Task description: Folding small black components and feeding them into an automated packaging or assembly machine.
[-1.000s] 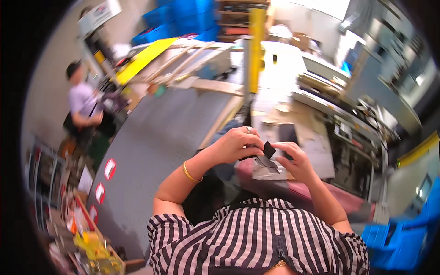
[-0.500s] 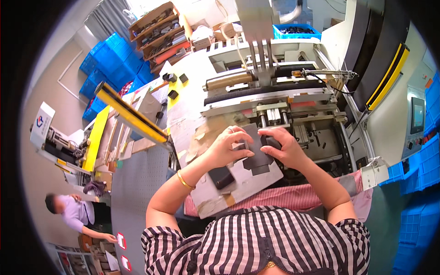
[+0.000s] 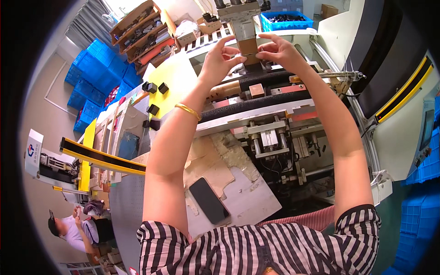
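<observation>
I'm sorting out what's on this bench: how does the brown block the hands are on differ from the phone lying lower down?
The brown block is cardboard-coloured and boxy; the phone is black, flat and slim. The block sits up on the machine, with the left hand and right hand touching its sides; the phone lies untouched on a worn board. The block stands upright, the phone lies face up at a slant. Both are rectangular.

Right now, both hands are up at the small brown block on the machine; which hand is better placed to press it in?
Probably the right hand: its fingers lie along the brown block at its side edge. The left hand only pinches the other edge with its fingertips.
</observation>
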`<move>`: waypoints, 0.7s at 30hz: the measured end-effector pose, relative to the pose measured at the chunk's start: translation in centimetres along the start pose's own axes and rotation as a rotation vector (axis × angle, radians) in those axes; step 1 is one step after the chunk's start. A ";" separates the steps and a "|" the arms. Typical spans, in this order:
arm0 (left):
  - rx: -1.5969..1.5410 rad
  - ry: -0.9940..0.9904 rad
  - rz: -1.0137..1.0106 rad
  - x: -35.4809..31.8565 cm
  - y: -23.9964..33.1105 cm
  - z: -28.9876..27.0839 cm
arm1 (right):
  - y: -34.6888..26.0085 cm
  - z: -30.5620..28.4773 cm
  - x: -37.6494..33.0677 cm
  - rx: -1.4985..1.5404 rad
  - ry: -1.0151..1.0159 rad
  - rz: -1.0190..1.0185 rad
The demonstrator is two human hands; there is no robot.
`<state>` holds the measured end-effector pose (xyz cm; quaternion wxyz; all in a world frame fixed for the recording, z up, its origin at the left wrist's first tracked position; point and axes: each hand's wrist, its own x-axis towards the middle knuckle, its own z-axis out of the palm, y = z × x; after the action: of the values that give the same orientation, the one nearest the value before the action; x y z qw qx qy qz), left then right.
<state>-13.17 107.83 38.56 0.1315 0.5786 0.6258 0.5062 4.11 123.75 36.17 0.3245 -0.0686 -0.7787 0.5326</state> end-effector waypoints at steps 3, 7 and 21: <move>0.186 0.031 0.168 0.6 -1.1 -0.7 | -1.3 0.9 0.6 -0.335 -0.051 -0.143; 0.239 0.207 0.233 -4.0 0.1 1.1 | -2.8 2.8 -3.5 0.102 0.370 -0.274; -0.148 0.705 -0.420 -54.4 -5.6 -17.3 | -10.7 31.4 -34.1 0.355 -0.651 0.428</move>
<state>-13.33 53.91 19.07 0.0508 0.2187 0.6990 0.6790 15.14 79.15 23.84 -0.0494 0.0000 -0.7051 0.7073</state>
